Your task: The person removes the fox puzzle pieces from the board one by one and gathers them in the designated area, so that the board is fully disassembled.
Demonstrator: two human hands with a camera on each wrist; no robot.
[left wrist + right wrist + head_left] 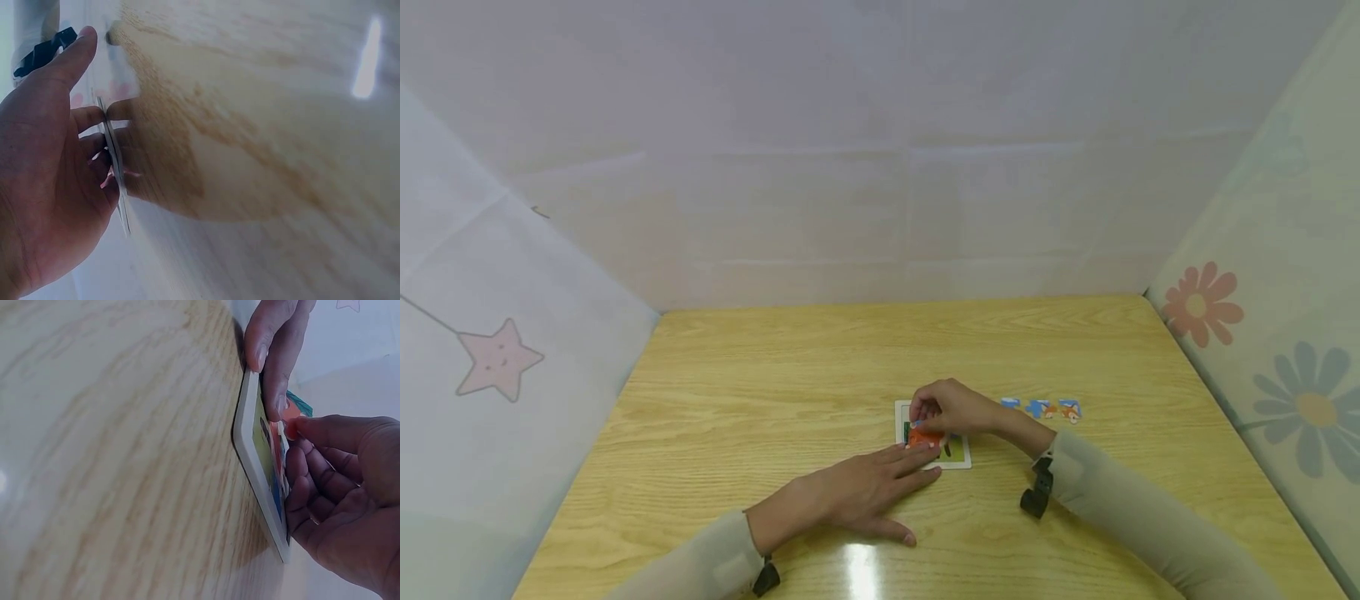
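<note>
Pinched piece, tipped up over a small frame: my bet for trouble is a snagged edge.
Right hand (951, 406) has its thumb and a finger pinching an orange puzzle piece (925, 437), just right of centre in the lower half of the head view; it looks tilted, so pushing it down like that could catch a neighbour and pop it loose. Left hand (872, 492) lies with fingers stretched out, tips on the near edge of the white-rimmed puzzle frame (959, 467). Those fingertips crowd the piece, so they could block it, and if they ease off, the frame might skid on the smooth-looking wooden table (760, 375). Further right, loose pieces (1042, 409) sit near the right wrist, so a careless sleeve could sweep them, imo.
</note>
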